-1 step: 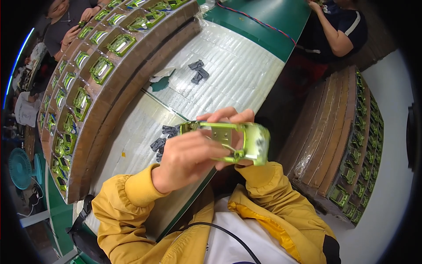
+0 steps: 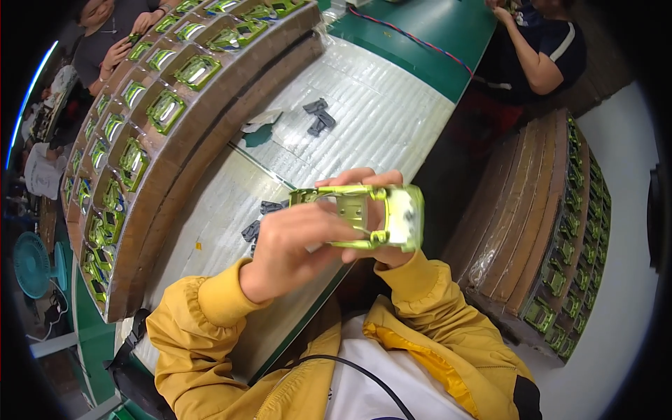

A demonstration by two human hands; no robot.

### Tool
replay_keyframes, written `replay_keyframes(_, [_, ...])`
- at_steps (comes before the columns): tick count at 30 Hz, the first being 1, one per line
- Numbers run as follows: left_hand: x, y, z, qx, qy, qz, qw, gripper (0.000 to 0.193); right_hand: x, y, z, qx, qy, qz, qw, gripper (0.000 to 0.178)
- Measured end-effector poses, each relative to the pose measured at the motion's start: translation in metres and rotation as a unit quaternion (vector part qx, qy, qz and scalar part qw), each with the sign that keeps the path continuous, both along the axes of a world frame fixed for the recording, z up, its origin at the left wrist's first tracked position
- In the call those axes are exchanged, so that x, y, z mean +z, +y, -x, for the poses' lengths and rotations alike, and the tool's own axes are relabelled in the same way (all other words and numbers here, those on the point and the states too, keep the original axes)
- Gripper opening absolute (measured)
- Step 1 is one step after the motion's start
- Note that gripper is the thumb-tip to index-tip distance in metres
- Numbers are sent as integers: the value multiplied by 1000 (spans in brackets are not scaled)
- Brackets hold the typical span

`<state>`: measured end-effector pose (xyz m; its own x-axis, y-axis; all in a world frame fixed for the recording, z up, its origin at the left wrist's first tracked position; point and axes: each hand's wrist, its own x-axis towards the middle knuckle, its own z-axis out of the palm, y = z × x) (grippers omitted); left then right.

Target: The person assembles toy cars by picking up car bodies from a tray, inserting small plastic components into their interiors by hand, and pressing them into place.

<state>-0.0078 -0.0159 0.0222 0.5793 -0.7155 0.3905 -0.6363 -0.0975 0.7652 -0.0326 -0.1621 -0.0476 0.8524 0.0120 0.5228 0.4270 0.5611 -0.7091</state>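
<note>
L hand (image 2: pixel 297 241) at near L side of green frame (image 2: pixel 404 218); fingers bent across its near edge & partly over the opening. Blurred there, so can't tell if I'm pinching anything w/ it. R hand (image 2: pixel 396 257) closed round frame's R part: fingertips hooked over far edge, palm underneath, heel showing below glossy rounded end. Frame held up in front of chest, above table edge, long axis approx. L–R, rounded end to R. Open window in its middle, flat greenish plate w/ small holes visible thru it.

On white mat (image 2: pixel 392 91): dark parts (image 2: pixel 250 231) just beyond L hand, partly hidden by it; second dark cluster (image 2: pixel 320 117) farther up, well apart from frame. Small yellow scrap (image 2: pixel 199 246) L of L hand. Mat torn nr its middle, green tabletop (image 2: pixel 434 24) showing thru; same green at far end, w/ red-blue cable (image 2: pixel 413 36) across.

L side: brown tray (image 2: pixel 164 203), compartments w/ similar green frames. R side: stacked brown trays (image 2: pixel 500 224), more green pcs in top one. Teal fan (image 2: pixel 33 259) far L. Co-worker top L, hand (image 2: pixel 115 54) at small dark item; another co-worker (image 2: pixel 539 66) top R, arm bent. My sleeves yellow; black cord (image 2: pixel 350 355) over white shirt.
</note>
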Motion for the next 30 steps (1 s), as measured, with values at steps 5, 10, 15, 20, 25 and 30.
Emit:
replay_keyframes(5, [9, 16, -20, -39, 527, 195, 826, 58, 15, -9, 7, 72, 168, -214, 960, 58])
replay_keyframes(10, [-1, 13, -10, -105, 622, 254, 733, 54, 13, -1, -6, 30, 147, 1, 989, 31])
replay_keyframes(15, [0, 6, -5, -40, 643, 228, 730, 43, 9, 4, -15, 1, 3, 47, 999, 28])
replay_keyframes(20, [17, 5, 4, 43, 651, 188, 734, 27, 1, 4, -7, 11, 9, 28, 999, 24])
replay_keyframes(25, [16, 11, 11, 42, 665, 190, 721, 25, 14, 20, 1, -5, -16, 23, 1000, 27])
replay_keyframes(30, [17, 10, 15, 41, 642, 188, 742, 25, 12, 24, 5, 17, -14, -22, 1000, 29])
